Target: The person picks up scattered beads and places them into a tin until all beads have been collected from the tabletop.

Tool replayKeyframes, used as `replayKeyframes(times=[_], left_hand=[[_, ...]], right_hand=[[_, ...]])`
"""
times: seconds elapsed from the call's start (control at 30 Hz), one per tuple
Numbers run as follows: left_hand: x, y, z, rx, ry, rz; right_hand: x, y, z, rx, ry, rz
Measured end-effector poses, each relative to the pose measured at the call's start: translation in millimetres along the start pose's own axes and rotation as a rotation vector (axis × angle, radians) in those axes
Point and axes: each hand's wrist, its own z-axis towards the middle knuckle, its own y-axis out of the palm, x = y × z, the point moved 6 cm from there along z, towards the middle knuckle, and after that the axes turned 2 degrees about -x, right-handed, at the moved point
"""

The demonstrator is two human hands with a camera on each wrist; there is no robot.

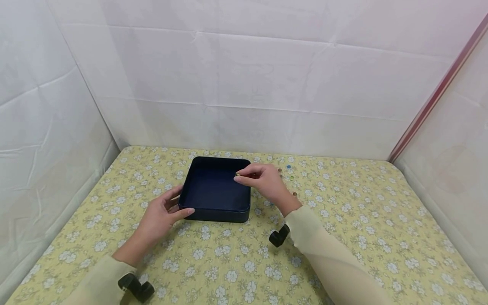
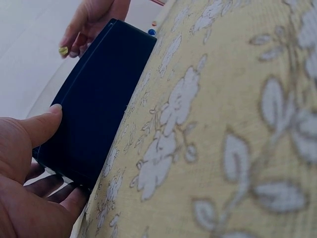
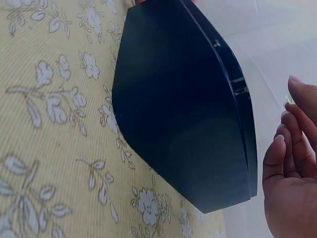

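Observation:
A square dark blue open box [image 1: 215,215] sits on the table, nothing visible on the part of its floor that shows. My left hand [image 1: 160,216] grips its near left corner, thumb over the front rim and fingers along the left side. Above the box's right side, my right hand [image 1: 267,182] pinches a small yellow-green marble [image 2: 63,50] between thumb and index finger. In the right wrist view the marble [image 3: 290,99] shows pale at the fingertips, with the other fingers curled beneath.
Right of the box lie several more marbles, among them a blue marble [image 1: 288,167], a green marble [image 1: 292,178] and a brown marble [image 1: 295,194]. A yellow floral cloth [image 1: 362,237] covers the table. White sheeting [image 1: 244,76] hangs behind and at both sides.

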Motion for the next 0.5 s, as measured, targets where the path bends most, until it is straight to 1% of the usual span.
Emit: replayKeyframes(times=[0.2,0.5], left_hand=[[-1.2,0.7,0.2,0.001,0.005,-0.006],[-0.4,-0.1,0.5,-0.002,0.004,-0.014]], right_hand=[[-2,5,4,-0.001,0.004,-0.004],[-8,14,10,-0.018,0.006,0.020]])
